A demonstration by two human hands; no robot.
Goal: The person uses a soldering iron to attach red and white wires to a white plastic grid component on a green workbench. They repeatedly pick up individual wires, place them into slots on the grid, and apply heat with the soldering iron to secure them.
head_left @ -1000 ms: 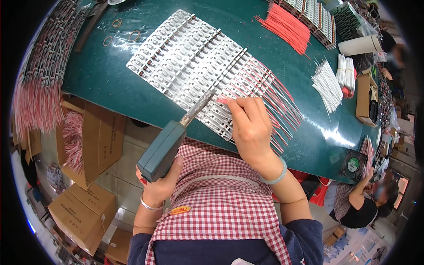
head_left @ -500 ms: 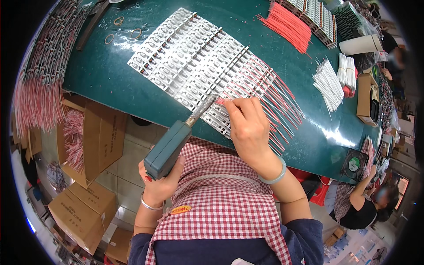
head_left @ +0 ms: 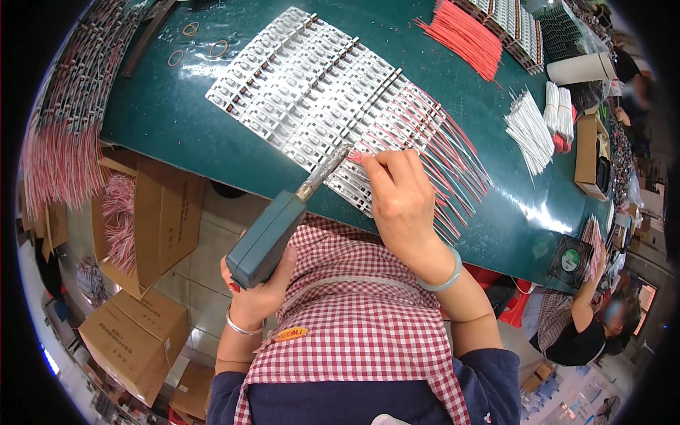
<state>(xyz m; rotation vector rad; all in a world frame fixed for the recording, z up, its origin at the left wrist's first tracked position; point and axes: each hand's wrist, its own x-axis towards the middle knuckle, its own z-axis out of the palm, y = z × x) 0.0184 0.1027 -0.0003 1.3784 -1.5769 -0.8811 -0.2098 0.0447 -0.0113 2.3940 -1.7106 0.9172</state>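
My left hand [head_left: 256,287] is wrapped round the dark green body of a soldering gun [head_left: 265,237]. The gun's metal barrel slants up and away to the right, and its tip is close beside my right fingertips. My right hand [head_left: 400,195] is closed in a pinch on a red wire [head_left: 356,156] over the near part of a panel of white circuit boards [head_left: 290,103]. The pinched end is partly hidden by my fingers. Rows of red and white wires [head_left: 453,145] fan out to the right from the panel's right-hand strip.
On the green table [head_left: 170,134] lie rubber bands [head_left: 219,48], red wires [head_left: 464,39], white wires [head_left: 530,134] and a small black fan [head_left: 569,258]. Wired strips [head_left: 78,106] hang at the left edge, above cardboard boxes [head_left: 134,333]. A co-worker [head_left: 577,322] sits at the right.
The view has shifted very slightly. Both hands keep nearly the same pose, with the gun's tip still beside my right fingertips.
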